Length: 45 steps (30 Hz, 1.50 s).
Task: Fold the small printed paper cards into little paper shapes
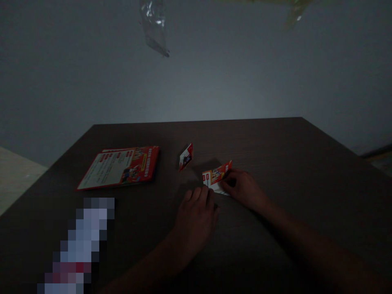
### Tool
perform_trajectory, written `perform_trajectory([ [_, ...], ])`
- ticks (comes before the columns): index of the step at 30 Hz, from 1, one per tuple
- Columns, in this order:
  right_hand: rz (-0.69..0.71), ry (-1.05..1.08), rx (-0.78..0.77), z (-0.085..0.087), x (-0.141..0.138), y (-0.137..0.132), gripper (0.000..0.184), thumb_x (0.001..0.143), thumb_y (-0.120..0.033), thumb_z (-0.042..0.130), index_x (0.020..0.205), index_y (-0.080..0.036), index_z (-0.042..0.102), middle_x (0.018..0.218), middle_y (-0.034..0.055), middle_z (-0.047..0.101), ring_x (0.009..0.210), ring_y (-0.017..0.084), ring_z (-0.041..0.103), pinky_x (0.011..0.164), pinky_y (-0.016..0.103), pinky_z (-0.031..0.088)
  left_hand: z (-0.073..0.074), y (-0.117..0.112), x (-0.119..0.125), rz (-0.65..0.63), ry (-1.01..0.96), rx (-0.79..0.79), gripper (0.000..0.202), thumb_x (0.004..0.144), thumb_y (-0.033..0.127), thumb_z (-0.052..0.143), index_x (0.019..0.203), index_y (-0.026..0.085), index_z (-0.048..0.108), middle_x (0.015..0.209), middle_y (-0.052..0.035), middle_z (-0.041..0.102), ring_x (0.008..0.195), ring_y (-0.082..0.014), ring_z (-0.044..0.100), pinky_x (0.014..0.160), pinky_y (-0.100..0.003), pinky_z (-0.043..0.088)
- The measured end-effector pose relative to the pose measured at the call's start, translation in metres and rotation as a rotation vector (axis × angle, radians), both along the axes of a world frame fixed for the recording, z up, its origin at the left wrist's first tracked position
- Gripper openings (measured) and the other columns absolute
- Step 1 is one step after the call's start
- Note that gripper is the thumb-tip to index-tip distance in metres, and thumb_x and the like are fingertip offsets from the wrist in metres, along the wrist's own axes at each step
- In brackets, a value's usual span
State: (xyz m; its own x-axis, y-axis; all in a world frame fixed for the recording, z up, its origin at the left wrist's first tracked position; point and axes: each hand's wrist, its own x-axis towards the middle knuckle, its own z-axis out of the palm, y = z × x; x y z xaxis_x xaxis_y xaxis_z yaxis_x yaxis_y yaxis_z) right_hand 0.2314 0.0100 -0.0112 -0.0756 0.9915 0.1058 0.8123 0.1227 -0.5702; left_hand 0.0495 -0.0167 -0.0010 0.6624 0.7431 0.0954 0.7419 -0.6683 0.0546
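A red-and-white printed leaflet [216, 174], folded over, is on the dark table between my two hands. My right hand [243, 188] pinches its right side between thumb and fingers. At its lower left edge, my left hand [197, 212] has its fingers curled together against the paper; the fingertips are partly hidden. Just beyond my hands stands a small folded paper piece [186, 157] in red and white, apart from both.
A stack of similar red-and-white leaflets [119, 167] lies on the left of the brown table [260, 139]. Nearer me on that side is a blurred-out, long bright object [82, 237]. Behind the table rises a grey wall [214, 81], with a clear plastic bag [154, 28] hanging on it.
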Motion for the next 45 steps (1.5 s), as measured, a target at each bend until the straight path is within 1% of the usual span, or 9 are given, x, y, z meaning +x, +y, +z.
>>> perform_trajectory([
  [3, 0.005, -0.006, 0.002, 0.0, 0.0, 0.0, 0.014, 0.076, -0.021, 0.057, 0.069, -0.016, 0.068, 0.085, 0.0072, 0.068, 0.074, 0.017, 0.063, 0.069, 0.027, 0.047, 0.002, -0.001, 0.0, -0.003, 0.013, -0.004, 0.035, 0.089, 0.03, 0.038, 0.116, 0.013, 0.052, 0.102, -0.0103, 0.054, 0.095, -0.0245, 0.047, 0.081, -0.04, 0.038],
  [9, -0.004, 0.015, -0.012, 0.002, 0.0, -0.001, 0.013, 0.077, -0.021, 0.057, 0.071, -0.016, 0.068, 0.086, 0.0073, 0.067, 0.072, 0.016, 0.063, 0.066, 0.026, 0.046, 0.003, -0.002, 0.001, -0.005, -0.002, -0.026, 0.038, 0.089, 0.033, 0.04, 0.121, 0.015, 0.049, 0.104, -0.0108, 0.053, 0.096, -0.0249, 0.047, 0.081, -0.04, 0.037],
  [13, -0.008, 0.025, -0.016, 0.002, 0.0, -0.001, 0.014, 0.076, -0.021, 0.057, 0.07, -0.015, 0.068, 0.084, 0.0076, 0.067, 0.071, 0.016, 0.063, 0.064, 0.026, 0.046, 0.003, -0.004, 0.0, -0.015, -0.01, -0.037, 0.039, 0.09, 0.036, 0.038, 0.124, 0.02, 0.048, 0.11, -0.012, 0.051, 0.099, -0.0266, 0.046, 0.083, -0.042, 0.036],
  [17, 0.0, 0.046, 0.005, 0.0, 0.001, -0.001, 0.013, 0.077, -0.02, 0.058, 0.071, -0.015, 0.068, 0.085, 0.0074, 0.067, 0.074, 0.017, 0.063, 0.067, 0.026, 0.047, 0.003, -0.006, 0.0, -0.024, -0.02, -0.045, 0.04, 0.09, 0.037, 0.038, 0.127, 0.024, 0.046, 0.113, -0.0122, 0.05, 0.103, -0.0272, 0.044, 0.085, -0.043, 0.035],
  [22, 0.001, 0.043, -0.004, 0.001, 0.002, -0.001, 0.014, 0.077, -0.021, 0.057, 0.07, -0.016, 0.068, 0.085, 0.0074, 0.067, 0.073, 0.017, 0.063, 0.069, 0.028, 0.047, 0.003, -0.008, 0.002, -0.027, -0.027, -0.063, 0.042, 0.089, 0.039, 0.04, 0.129, 0.029, 0.043, 0.109, -0.0105, 0.05, 0.101, -0.0271, 0.044, 0.084, -0.043, 0.035],
  [28, -0.006, 0.049, -0.022, 0.001, 0.001, -0.001, 0.014, 0.078, -0.022, 0.057, 0.07, -0.016, 0.068, 0.086, 0.007, 0.067, 0.073, 0.016, 0.063, 0.068, 0.027, 0.047, 0.001, -0.01, 0.006, -0.025, -0.04, -0.045, 0.043, 0.087, 0.044, 0.042, 0.128, 0.032, 0.045, 0.106, -0.0102, 0.05, 0.101, -0.0278, 0.043, 0.085, -0.044, 0.034],
  [36, -0.024, 0.049, -0.045, 0.005, 0.0, -0.001, 0.015, 0.077, -0.023, 0.057, 0.068, -0.015, 0.067, 0.084, 0.0076, 0.066, 0.069, 0.016, 0.062, 0.064, 0.026, 0.046, 0.005, -0.009, 0.008, -0.08, -0.044, -0.054, 0.043, 0.085, 0.05, 0.043, 0.125, 0.035, 0.048, 0.106, -0.0101, 0.052, 0.103, -0.029, 0.043, 0.085, -0.044, 0.034],
  [40, -0.008, 0.057, -0.033, 0.003, 0.001, -0.001, 0.014, 0.077, -0.023, 0.058, 0.069, -0.016, 0.068, 0.084, 0.0072, 0.067, 0.071, 0.016, 0.063, 0.064, 0.026, 0.046, 0.003, -0.01, 0.01, -0.076, -0.044, -0.062, 0.043, 0.084, 0.052, 0.043, 0.124, 0.036, 0.049, 0.105, -0.0095, 0.053, 0.103, -0.0293, 0.042, 0.085, -0.045, 0.034],
  [45, -0.004, 0.076, -0.02, 0.002, 0.004, -0.002, 0.014, 0.077, -0.026, 0.061, 0.07, -0.017, 0.069, 0.085, 0.0056, 0.068, 0.072, 0.016, 0.064, 0.065, 0.026, 0.047, 0.001, -0.011, 0.01, -0.064, -0.052, -0.054, 0.044, 0.084, 0.052, 0.043, 0.125, 0.036, 0.049, 0.109, -0.0101, 0.052, 0.106, -0.03, 0.041, 0.087, -0.045, 0.033],
])
